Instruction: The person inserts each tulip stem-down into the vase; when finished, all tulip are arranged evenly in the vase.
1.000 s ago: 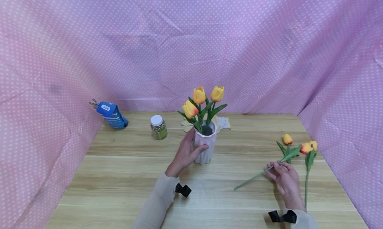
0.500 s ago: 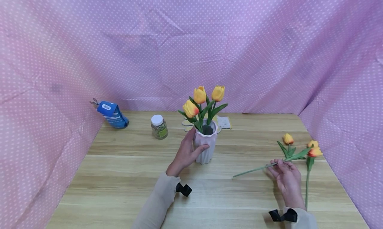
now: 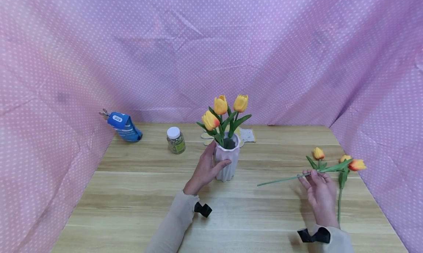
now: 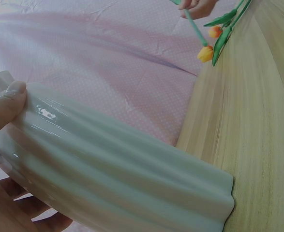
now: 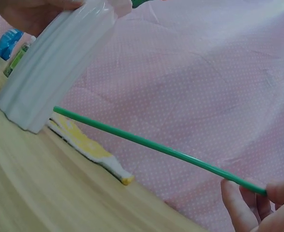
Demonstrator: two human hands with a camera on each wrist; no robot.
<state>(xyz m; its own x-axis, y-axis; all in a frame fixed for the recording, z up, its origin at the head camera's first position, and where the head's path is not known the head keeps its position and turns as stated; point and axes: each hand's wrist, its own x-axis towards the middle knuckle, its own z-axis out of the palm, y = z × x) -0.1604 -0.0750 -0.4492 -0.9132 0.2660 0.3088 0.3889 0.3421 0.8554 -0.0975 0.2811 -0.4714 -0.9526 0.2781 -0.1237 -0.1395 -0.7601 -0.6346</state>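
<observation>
A white fluted vase (image 3: 227, 165) stands upright mid-table with three yellow tulips (image 3: 220, 105) in it. My left hand (image 3: 205, 169) grips the vase from its left side, thumb across the front near the rim, as the left wrist view also shows. To the right, my right hand (image 3: 320, 192) pinches the green stem (image 5: 156, 147) of a single tulip between thumb and fingers. That tulip's orange-yellow bloom (image 3: 357, 165) points right, and its bare stem end points left toward the vase, apart from it. Two more tulips lie beyond and beside my right hand, one with a yellow bloom (image 3: 318, 153).
A jar (image 3: 176, 140) with a white lid stands left of the vase. Farther left is a blue bag (image 3: 125, 126) with a clip on top. Behind the vase lies a yellow and white glove (image 3: 247, 135). Pink dotted cloth (image 3: 211, 54) hangs around the wooden table (image 3: 132, 209).
The tulip in my right hand has swung from a slant to nearly level, its bloom moving right and its stem end rising. My left hand and the vase have stayed put.
</observation>
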